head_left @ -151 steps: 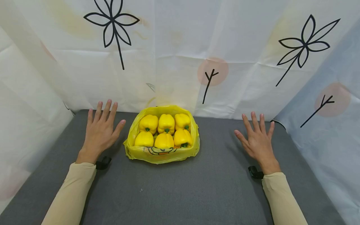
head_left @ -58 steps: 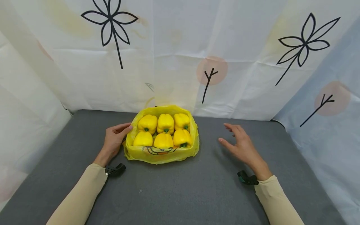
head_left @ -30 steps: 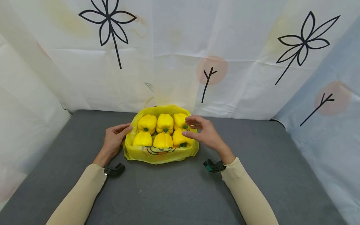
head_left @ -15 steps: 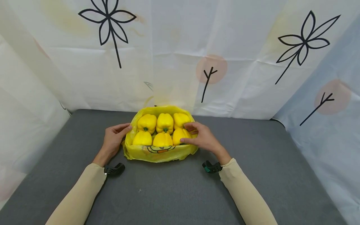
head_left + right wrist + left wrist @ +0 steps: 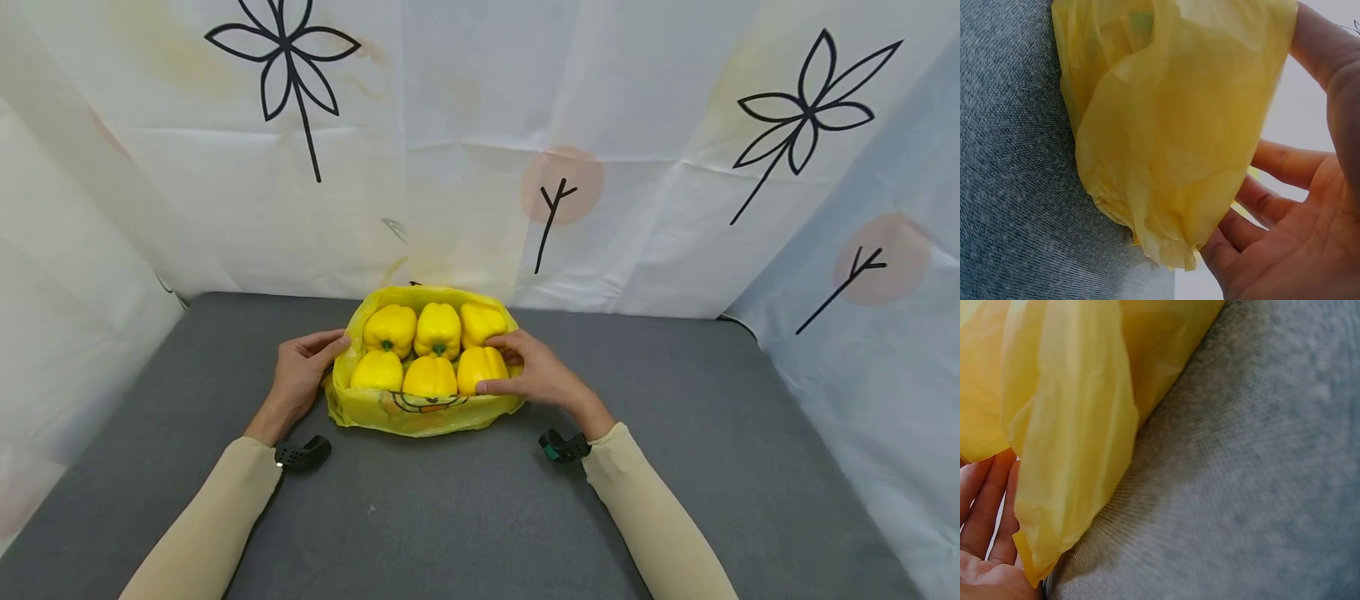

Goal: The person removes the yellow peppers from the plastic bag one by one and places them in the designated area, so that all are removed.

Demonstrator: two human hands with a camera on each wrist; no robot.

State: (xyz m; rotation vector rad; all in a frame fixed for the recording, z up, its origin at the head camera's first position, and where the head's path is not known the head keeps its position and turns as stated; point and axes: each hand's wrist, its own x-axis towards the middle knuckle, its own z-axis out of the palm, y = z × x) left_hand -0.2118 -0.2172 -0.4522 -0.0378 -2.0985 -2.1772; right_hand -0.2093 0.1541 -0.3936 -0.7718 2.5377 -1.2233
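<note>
A yellow plastic bag (image 5: pixel 427 421) stands on the grey table with its mouth wide apart, holding yellow bell peppers in two rows. My left hand (image 5: pixel 298 375) pinches the bag's left rim; in the left wrist view its fingers (image 5: pixel 985 506) pass behind the yellow film. At the other end, my right hand (image 5: pixel 543 373) reaches over the rim and grips the front right bell pepper (image 5: pixel 478 368), thumb in front and fingers behind. That pepper's stem is out of sight. The bag's side (image 5: pixel 1172 125) hides the pepper and the right fingertips in the right wrist view.
Several other peppers, such as the front middle pepper (image 5: pixel 431 377) and the back right pepper (image 5: pixel 482 323), sit close around the gripped one. White printed curtains (image 5: pixel 465 167) border the grey table (image 5: pixel 420 517) at the back and sides.
My left hand has come from the table to the bag's left rim. My right hand has moved left into the bag and taken hold of the front right pepper, whose stem has turned from sight.
</note>
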